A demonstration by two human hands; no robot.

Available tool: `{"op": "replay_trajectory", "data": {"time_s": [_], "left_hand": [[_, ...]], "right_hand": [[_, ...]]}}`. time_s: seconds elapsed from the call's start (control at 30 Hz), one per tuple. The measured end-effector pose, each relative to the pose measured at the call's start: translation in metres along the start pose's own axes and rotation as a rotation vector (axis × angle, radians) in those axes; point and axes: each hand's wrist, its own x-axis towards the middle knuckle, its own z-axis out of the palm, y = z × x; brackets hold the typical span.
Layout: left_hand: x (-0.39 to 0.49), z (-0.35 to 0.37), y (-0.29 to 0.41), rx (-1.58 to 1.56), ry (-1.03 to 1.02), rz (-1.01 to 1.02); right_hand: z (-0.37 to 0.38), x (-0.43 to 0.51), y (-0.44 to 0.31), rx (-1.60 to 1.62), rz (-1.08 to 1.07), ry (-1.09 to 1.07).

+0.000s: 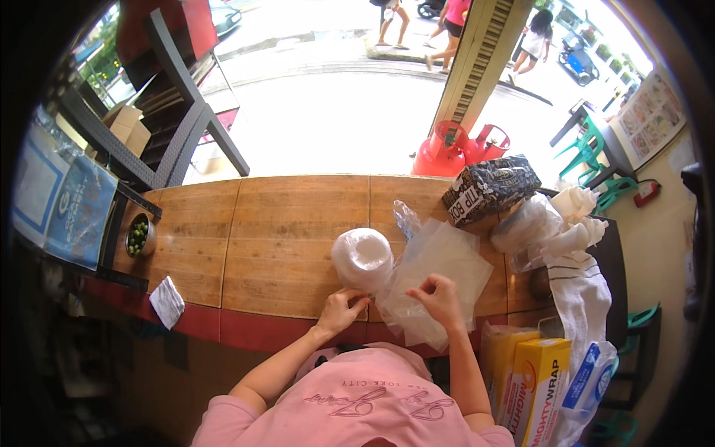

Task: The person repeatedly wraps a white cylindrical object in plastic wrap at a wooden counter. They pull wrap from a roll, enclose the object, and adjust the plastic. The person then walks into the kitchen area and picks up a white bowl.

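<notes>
A stack of white bowls (363, 260), wrapped in clear plastic, stands on the wooden table before me. Close to its near side is my left hand (342, 308), thumb and forefinger brought together at the edge of thin clear plastic film (386, 293). My right hand (438, 299) hovers over a loose pile of translucent plastic sheets or bags (447, 254), its thumb and forefinger also pinched on the film. The film is hard to make out between the two hands. A crumpled clear plastic wrapper (406, 219) lies just behind the pile.
On the table (296, 223), a metal bowl of small green fruit (141, 237) and a folded white cloth (167, 303) sit left. A tip box (491, 190), squeeze bottles (572, 204) and a white towel (581, 290) stand right. Cling-wrap boxes (536, 385) are near my right arm. Red gas cylinders (441, 156) stand beyond.
</notes>
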Motion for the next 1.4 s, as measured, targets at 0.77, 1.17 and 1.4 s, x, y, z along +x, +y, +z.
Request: {"op": "replay_trajectory", "data": {"time_s": [0.77,1.17,1.4], "left_hand": [[0.034,-0.028,0.089,-1.429,-0.259,-0.463],[0.050,-0.054,0.105,0.534,0.017,0.319],[0.096,-0.076,0.109,0.621,0.132,0.130]], "right_hand": [[0.000,-0.015,-0.030,1.643,0.195,-0.277],[-0.017,-0.009,-0.036,1.508,-0.027,-0.140],[-0.022,0.025,0.070,0.692,0.123,0.490]]}}
